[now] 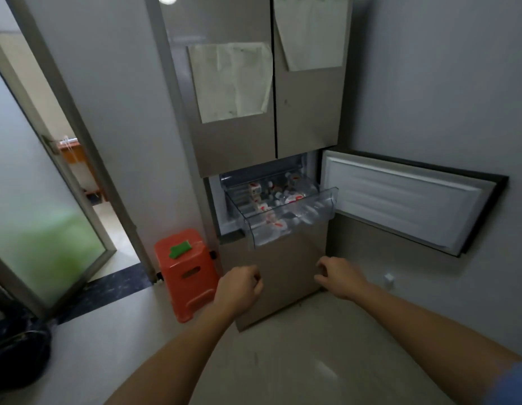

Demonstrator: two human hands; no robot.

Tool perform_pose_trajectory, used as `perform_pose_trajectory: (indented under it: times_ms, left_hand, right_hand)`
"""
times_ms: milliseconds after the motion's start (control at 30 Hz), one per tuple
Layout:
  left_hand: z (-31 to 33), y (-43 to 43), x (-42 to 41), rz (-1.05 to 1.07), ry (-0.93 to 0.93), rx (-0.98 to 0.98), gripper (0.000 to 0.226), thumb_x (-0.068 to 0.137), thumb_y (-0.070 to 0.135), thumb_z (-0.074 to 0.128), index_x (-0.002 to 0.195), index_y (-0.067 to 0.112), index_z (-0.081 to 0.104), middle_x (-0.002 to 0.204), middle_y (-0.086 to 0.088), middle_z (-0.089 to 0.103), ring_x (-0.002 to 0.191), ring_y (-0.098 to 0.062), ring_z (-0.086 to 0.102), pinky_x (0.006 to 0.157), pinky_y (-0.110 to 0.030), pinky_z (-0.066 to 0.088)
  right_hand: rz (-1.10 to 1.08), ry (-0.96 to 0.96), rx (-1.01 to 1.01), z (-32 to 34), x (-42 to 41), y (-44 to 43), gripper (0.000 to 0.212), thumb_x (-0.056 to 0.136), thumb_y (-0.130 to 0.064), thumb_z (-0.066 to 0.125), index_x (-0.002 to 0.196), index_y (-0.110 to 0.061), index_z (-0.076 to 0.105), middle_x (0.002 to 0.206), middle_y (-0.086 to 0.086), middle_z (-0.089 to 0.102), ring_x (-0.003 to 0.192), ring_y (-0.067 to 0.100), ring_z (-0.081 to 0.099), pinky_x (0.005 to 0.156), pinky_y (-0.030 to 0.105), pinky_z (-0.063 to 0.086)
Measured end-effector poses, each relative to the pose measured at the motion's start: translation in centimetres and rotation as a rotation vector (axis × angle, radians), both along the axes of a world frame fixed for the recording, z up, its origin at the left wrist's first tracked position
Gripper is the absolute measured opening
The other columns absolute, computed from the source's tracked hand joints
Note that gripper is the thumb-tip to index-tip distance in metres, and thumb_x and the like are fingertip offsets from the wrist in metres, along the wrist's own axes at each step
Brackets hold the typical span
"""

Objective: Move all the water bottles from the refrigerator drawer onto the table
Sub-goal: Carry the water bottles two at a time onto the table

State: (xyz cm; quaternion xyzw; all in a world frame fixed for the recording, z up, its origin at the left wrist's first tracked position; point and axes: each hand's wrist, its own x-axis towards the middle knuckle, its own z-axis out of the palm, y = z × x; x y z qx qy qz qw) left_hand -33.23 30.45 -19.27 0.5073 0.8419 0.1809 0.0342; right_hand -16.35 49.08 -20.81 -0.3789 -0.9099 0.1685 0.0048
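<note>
A clear plastic drawer is pulled out of the refrigerator at its middle compartment. Several water bottles with red-and-white labels lie inside it, some on their sides. The compartment's door is swung open to the right. My left hand hangs below the drawer with its fingers curled into a loose fist, holding nothing. My right hand is level with it, below the drawer's right end, fingers bent and slightly apart, empty. No table is in view.
An orange plastic stool with a green item on top stands left of the refrigerator. A glass door stands ajar at the left, a doorway beyond it. A dark bag lies on the floor at lower left. Papers hang on the upper refrigerator doors.
</note>
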Motion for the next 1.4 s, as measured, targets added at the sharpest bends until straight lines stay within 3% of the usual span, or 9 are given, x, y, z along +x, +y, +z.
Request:
perform_pose_trajectory:
  times_ms: [267,733,833,967,1167,1300,1400]
  left_hand:
    - [1.2,13.8,-8.6,0.068,0.011,0.038,0.011,0.089,0.030,0.054,0.091,0.024,0.062,0.089,0.003,0.069,0.082,-0.018,0.064,0.066,-0.029,0.047]
    - [-4.1,31.4,-20.0,0.049,-0.063,-0.002,0.018,0.092,0.033,0.052,0.096,0.019,0.063,0.090,-0.001,0.068,0.081,-0.017,0.063,0.071,-0.035,0.053]
    - [-6.0,34.4,-22.5,0.059,-0.098,-0.031,0.019,0.091,0.034,0.052,0.098,0.020,0.064,0.092,-0.002,0.068,0.083,-0.018,0.063,0.076,-0.037,0.054]
    - [-8.5,36.7,-24.4,0.059,-0.197,-0.092,0.025,0.092,0.037,0.048,0.095,0.018,0.063,0.091,-0.007,0.069,0.085,-0.024,0.064,0.074,-0.037,0.053]
    - [-10.6,37.1,-24.9,0.115,-0.262,-0.131,0.032,0.095,0.043,0.042,0.094,0.017,0.062,0.086,-0.009,0.069,0.082,-0.027,0.065,0.068,-0.035,0.051]
    - [-10.9,37.1,-24.8,0.185,-0.263,-0.148,0.031,0.092,0.044,0.045,0.100,0.020,0.061,0.091,-0.008,0.070,0.088,-0.025,0.063,0.068,-0.033,0.045]
    - [-10.9,37.1,-24.9,0.245,-0.290,-0.169,0.033,0.090,0.049,0.046,0.099,0.021,0.061,0.087,-0.005,0.070,0.086,-0.023,0.064,0.069,-0.032,0.045]
  right_hand:
    - [0.008,0.042,-0.034,1.8,-9.5,15.7,0.042,0.092,-0.040,0.058,0.128,-0.019,0.055,0.123,0.004,0.062,0.107,0.022,0.060,0.084,0.031,0.049]
    - [0.025,-0.001,-0.020,0.4,-23.3,32.5,0.040,0.090,-0.040,0.058,0.124,-0.019,0.057,0.117,0.009,0.065,0.105,0.028,0.062,0.085,0.036,0.050]
    - [0.038,-0.087,-0.017,-0.6,-27.1,36.1,0.045,0.089,-0.041,0.058,0.128,-0.018,0.055,0.120,0.010,0.064,0.107,0.028,0.061,0.089,0.040,0.051]
    - [0.034,-0.213,-0.029,-3.2,-31.3,39.9,0.050,0.089,-0.044,0.061,0.127,-0.012,0.055,0.122,0.011,0.063,0.109,0.027,0.060,0.087,0.033,0.047]
    - [0.076,-0.519,-0.057,-8.0,-35.6,42.6,0.070,0.078,-0.055,0.067,0.134,-0.017,0.049,0.133,0.008,0.055,0.123,0.027,0.052,0.102,0.041,0.042]
    - [0.184,-0.618,0.055,-9.6,-37.3,42.3,0.058,0.076,-0.046,0.072,0.125,-0.018,0.057,0.124,0.002,0.061,0.115,0.021,0.058,0.089,0.033,0.048]
    - [0.209,-0.586,0.044,-9.6,-37.3,43.0,0.061,0.072,-0.048,0.072,0.122,-0.017,0.055,0.121,0.005,0.061,0.111,0.023,0.059,0.086,0.032,0.047]
